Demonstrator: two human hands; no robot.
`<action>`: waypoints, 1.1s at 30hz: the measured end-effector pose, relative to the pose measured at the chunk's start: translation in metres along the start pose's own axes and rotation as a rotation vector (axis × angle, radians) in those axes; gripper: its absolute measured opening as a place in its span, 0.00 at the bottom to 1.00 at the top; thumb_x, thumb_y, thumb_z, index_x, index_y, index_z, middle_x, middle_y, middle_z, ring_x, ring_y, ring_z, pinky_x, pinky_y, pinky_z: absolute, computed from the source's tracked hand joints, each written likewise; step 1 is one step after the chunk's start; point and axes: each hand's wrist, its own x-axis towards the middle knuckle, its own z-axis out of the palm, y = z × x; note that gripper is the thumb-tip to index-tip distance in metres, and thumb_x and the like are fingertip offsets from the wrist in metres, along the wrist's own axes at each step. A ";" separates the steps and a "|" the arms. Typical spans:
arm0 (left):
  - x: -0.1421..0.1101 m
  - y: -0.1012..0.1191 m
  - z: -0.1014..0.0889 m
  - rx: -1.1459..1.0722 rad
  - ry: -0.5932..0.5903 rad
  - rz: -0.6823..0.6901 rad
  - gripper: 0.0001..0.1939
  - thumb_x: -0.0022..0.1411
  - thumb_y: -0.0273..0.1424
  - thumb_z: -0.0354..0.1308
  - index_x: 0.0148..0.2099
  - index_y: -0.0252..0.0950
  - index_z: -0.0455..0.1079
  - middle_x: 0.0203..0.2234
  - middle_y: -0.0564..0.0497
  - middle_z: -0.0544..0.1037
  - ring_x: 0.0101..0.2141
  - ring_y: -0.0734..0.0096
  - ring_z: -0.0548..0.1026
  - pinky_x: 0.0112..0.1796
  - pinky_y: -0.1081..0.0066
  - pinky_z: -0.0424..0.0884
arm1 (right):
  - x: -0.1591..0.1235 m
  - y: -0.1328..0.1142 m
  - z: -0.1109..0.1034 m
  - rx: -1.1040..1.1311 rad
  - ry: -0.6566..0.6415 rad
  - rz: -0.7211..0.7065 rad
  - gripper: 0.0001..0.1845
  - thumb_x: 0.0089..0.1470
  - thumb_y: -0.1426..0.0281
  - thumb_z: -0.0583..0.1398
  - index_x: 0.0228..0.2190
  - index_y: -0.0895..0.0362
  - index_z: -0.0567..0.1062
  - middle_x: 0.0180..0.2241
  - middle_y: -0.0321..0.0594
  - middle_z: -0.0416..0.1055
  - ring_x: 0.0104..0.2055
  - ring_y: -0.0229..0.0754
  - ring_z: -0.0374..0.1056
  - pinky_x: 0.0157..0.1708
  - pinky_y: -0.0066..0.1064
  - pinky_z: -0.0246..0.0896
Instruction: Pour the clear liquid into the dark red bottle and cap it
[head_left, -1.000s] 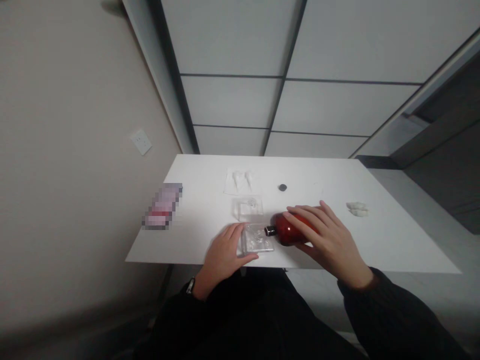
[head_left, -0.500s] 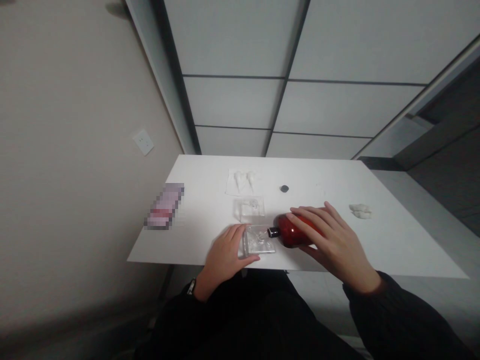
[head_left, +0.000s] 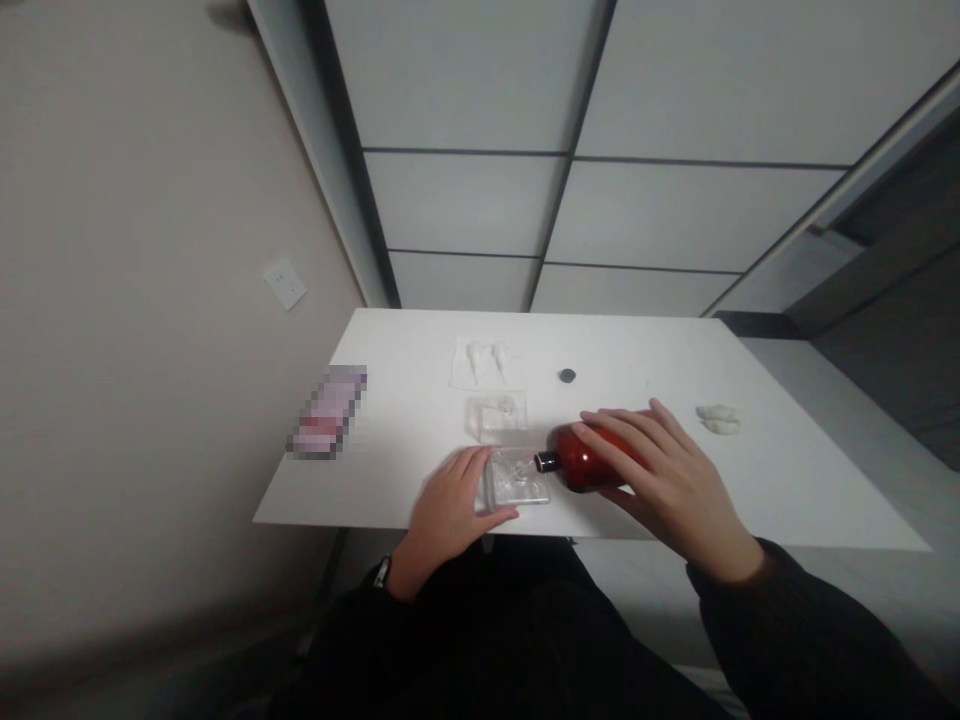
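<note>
The right hand (head_left: 671, 490) lay over a red bottle (head_left: 589, 458), its fingers spread wide across the upper side, though I could not tell whether it gripped. The bottle lay on its side on the white surface (head_left: 787, 480), its dark neck just touching or just beside a clear plastic tray (head_left: 517, 478). The left hand (head_left: 450, 520) rested against that tray, fingers curved over its near corner. The step in hand appeared to be steadying both things; any lift would call for firmer fingers around the bottle.
</note>
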 end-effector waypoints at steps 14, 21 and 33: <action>0.000 0.001 0.000 -0.004 0.005 -0.002 0.37 0.62 0.45 0.72 0.67 0.40 0.64 0.61 0.40 0.76 0.61 0.46 0.75 0.62 0.47 0.73 | 0.000 0.003 -0.002 0.003 -0.021 0.003 0.37 0.62 0.77 0.64 0.69 0.55 0.63 0.61 0.51 0.75 0.59 0.58 0.72 0.65 0.62 0.64; 0.000 0.001 0.000 -0.016 0.006 -0.006 0.37 0.63 0.46 0.72 0.67 0.41 0.64 0.61 0.40 0.76 0.61 0.46 0.75 0.62 0.47 0.73 | 0.002 0.003 -0.005 -0.011 -0.024 -0.014 0.34 0.61 0.78 0.65 0.66 0.57 0.67 0.61 0.53 0.75 0.59 0.59 0.72 0.65 0.63 0.63; 0.000 0.000 0.001 -0.020 0.004 0.000 0.37 0.63 0.46 0.71 0.68 0.39 0.64 0.62 0.39 0.76 0.61 0.46 0.75 0.61 0.46 0.73 | 0.004 0.004 -0.007 -0.041 -0.023 -0.045 0.34 0.61 0.78 0.64 0.66 0.58 0.66 0.60 0.53 0.75 0.59 0.59 0.73 0.65 0.62 0.63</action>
